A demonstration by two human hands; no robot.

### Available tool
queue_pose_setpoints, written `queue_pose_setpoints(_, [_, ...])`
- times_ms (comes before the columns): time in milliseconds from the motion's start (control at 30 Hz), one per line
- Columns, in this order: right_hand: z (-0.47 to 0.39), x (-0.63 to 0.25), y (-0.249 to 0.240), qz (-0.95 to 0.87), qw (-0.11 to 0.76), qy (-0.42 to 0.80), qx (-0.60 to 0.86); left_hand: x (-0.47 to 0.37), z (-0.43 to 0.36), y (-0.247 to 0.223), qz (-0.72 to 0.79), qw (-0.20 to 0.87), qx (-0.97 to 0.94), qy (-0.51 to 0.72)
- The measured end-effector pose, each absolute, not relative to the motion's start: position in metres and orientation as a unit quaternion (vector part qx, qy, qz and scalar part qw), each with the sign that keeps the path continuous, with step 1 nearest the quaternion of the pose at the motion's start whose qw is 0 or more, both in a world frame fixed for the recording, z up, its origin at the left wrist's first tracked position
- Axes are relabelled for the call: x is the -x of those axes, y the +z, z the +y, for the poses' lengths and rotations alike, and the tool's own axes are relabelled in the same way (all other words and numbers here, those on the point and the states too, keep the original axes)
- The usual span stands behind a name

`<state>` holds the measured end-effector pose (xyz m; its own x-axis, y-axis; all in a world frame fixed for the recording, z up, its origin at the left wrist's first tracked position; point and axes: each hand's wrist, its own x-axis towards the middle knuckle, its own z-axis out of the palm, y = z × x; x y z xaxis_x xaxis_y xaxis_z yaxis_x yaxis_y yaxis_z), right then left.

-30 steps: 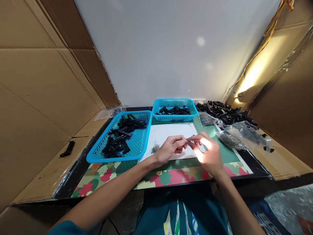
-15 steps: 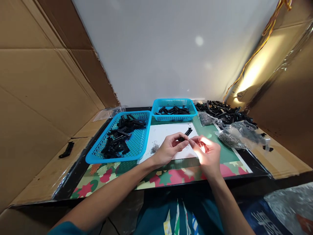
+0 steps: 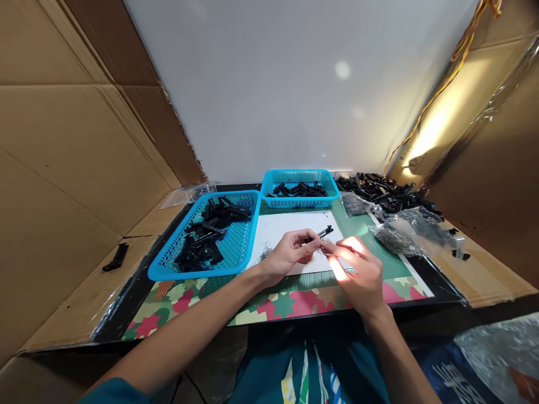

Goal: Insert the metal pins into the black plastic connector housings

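My left hand (image 3: 292,252) is closed around a narrow black plastic part (image 3: 325,231), whose far end sticks out beyond the fingers over a white sheet (image 3: 273,224). Close against it on the right, my right hand (image 3: 357,269) has thumb and fingers pinched together at the near end of the part. Something thin and shiny shows by the right fingertips, too small to name. Small metal pieces (image 3: 265,251) lie in a loose pile on the sheet, left of my left hand. More small metal bits are partly hidden behind the fingertips.
Two blue baskets, one at left (image 3: 240,241) and one at the back (image 3: 301,203), hold black parts. A heap of black parts (image 3: 383,191) lies back right, near clear bags of metal pieces (image 3: 396,238). Cardboard walls (image 3: 54,140) flank the table. One black part (image 3: 115,258) lies far left.
The black part has tipped lower and points more to the right. My right hand has turned, its fingers now stretched further towards the left hand.
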<state>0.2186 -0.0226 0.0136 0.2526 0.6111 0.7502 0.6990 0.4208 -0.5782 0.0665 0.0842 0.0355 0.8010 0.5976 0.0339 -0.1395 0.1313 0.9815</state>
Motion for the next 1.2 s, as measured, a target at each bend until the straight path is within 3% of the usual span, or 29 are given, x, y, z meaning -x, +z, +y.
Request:
queue_pose_setpoints(167, [-0.025,-0.223,0.023,-0.583,0.610,0.108,0.526,-0.064,0.082,0.039,0.155,0.764,-0.606,0.158])
queue_pose_setpoints(700, [-0.028,-0.231,0.033,-0.612,0.567,0.172,0.524,-0.062,0.080,0.044,0.153,0.731,-0.651,0.137])
queue_pose_setpoints(900, [-0.032,-0.234,0.029,-0.611,0.584,0.088,0.528,-0.062,0.076,0.041,0.148,0.598,-0.743,0.260])
queue_pose_setpoints(1200, [-0.031,-0.236,0.021,-0.654,0.528,-0.040,0.540,-0.063,0.074,0.031,0.155,0.563,-0.754,0.302])
